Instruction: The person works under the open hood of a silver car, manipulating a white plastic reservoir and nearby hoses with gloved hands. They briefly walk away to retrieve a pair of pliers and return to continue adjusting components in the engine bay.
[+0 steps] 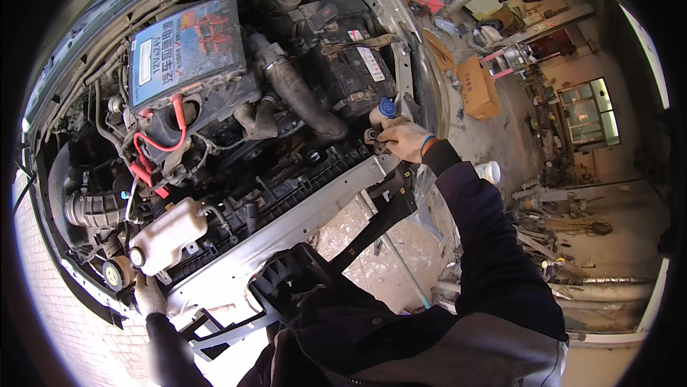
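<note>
In the head view, an open engine bay fills the left half. My right hand (406,138), in a light knitted glove, has curled fingers at a small metal fitting (373,136) just below a blue-capped filler (386,108); what exactly they grip is unclear. My left hand (149,294), also gloved, reaches to the left end of the silver front crossmember (315,226), just below a white plastic tank (172,233) and beside a round cap (114,272); its fingertips are partly hidden. A black radiator top (272,201) lies between my hands.
A battery (343,51), a thick hose (308,111) and a blue-labelled engine cover (182,51) sit beyond my hands. To the right are a cardboard box (476,86), a white bucket (488,172), and stored pipes and parts along a wall with a window (587,111).
</note>
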A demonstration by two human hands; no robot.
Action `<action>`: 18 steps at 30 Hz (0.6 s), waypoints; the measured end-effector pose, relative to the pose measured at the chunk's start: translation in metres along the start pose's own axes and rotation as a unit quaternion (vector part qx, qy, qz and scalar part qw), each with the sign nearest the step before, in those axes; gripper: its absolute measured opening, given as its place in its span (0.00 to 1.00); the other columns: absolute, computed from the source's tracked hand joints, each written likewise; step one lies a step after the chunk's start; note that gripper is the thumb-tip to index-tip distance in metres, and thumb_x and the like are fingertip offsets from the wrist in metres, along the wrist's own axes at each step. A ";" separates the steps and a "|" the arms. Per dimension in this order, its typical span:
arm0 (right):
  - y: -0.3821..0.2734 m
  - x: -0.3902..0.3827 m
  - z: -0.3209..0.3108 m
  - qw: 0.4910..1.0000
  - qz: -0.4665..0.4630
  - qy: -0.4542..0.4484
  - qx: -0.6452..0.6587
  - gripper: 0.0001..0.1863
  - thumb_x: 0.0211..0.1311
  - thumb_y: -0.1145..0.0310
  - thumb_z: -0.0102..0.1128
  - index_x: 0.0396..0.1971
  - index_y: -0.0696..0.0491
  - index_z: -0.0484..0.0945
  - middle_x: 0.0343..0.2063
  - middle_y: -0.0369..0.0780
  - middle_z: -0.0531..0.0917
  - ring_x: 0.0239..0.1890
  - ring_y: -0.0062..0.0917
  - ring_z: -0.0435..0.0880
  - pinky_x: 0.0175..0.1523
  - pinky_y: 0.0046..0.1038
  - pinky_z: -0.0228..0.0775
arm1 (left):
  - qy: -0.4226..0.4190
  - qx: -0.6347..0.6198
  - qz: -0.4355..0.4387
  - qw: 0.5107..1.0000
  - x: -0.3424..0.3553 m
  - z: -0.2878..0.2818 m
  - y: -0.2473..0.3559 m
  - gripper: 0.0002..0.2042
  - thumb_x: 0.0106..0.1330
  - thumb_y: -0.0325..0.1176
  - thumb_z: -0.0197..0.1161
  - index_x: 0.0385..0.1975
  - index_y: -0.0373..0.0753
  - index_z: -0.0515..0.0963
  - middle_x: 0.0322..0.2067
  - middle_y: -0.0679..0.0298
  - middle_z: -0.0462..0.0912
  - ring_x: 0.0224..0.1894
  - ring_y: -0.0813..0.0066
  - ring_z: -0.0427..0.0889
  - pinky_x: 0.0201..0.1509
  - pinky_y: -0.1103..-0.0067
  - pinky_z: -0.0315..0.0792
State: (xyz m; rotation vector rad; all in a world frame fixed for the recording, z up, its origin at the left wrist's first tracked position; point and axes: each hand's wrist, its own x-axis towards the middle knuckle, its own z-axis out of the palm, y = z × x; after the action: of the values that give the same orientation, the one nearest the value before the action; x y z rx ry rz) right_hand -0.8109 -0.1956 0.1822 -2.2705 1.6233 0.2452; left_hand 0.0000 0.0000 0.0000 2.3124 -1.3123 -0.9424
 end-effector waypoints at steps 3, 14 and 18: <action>-0.005 0.004 -0.001 0.999 -0.023 0.011 -0.034 0.15 0.70 0.60 0.66 0.47 0.54 0.93 0.47 0.50 0.92 0.55 0.49 0.88 0.65 0.47 0.78 | 0.018 -0.009 0.002 1.000 -0.001 0.001 0.003 0.30 0.86 0.49 0.55 0.74 0.26 0.77 0.67 0.36 0.85 0.70 0.40 0.84 0.74 0.60 0.74; -0.036 0.019 0.001 0.994 0.093 0.001 -0.051 0.22 0.66 0.45 0.67 0.37 0.51 0.93 0.38 0.50 0.93 0.45 0.50 0.92 0.55 0.51 0.83 | 0.014 0.005 -0.007 1.000 0.004 0.002 -0.005 0.31 0.88 0.50 0.56 0.75 0.28 0.76 0.67 0.38 0.86 0.67 0.42 0.86 0.73 0.60 0.76; -0.024 0.019 0.004 0.995 0.083 -0.006 -0.047 0.20 0.63 0.49 0.73 0.33 0.54 0.91 0.35 0.50 0.91 0.44 0.51 0.91 0.56 0.52 0.80 | 0.018 -0.007 -0.008 1.000 0.006 0.002 -0.005 0.31 0.87 0.50 0.56 0.74 0.27 0.77 0.66 0.38 0.87 0.66 0.44 0.87 0.72 0.61 0.76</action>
State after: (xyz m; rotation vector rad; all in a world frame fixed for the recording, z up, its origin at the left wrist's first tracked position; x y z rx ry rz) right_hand -0.7815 -0.2036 0.1765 -2.1986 1.8317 0.3829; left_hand 0.0036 -0.0022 -0.0065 2.3215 -1.2718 -0.9064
